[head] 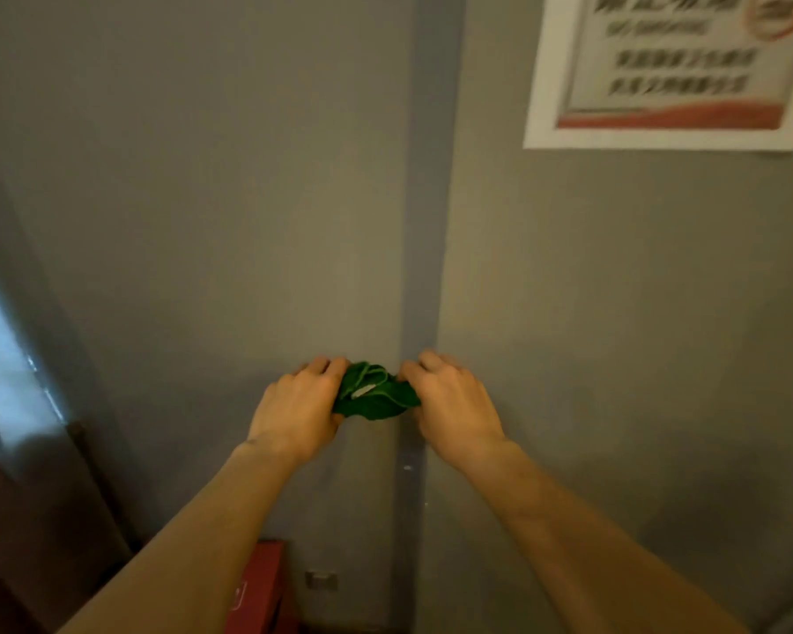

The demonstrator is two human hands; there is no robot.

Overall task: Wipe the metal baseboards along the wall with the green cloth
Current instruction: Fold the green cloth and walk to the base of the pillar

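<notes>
A bunched green cloth [374,395] with a small white tag is held between both hands, out in front of a grey wall. My left hand [301,409] grips its left side with the fingers curled over it. My right hand [449,400] grips its right side the same way. Both forearms reach forward from the bottom of the view. A vertical grey metal strip [424,221] runs down the wall just behind the cloth. No baseboard is visible at floor level.
A white notice with dark text and a red band [674,70] hangs on the wall at the upper right. A red box [259,588] and a small wall socket [322,580] sit low near the bottom. A bright window and dark frame [1,359] are at the left.
</notes>
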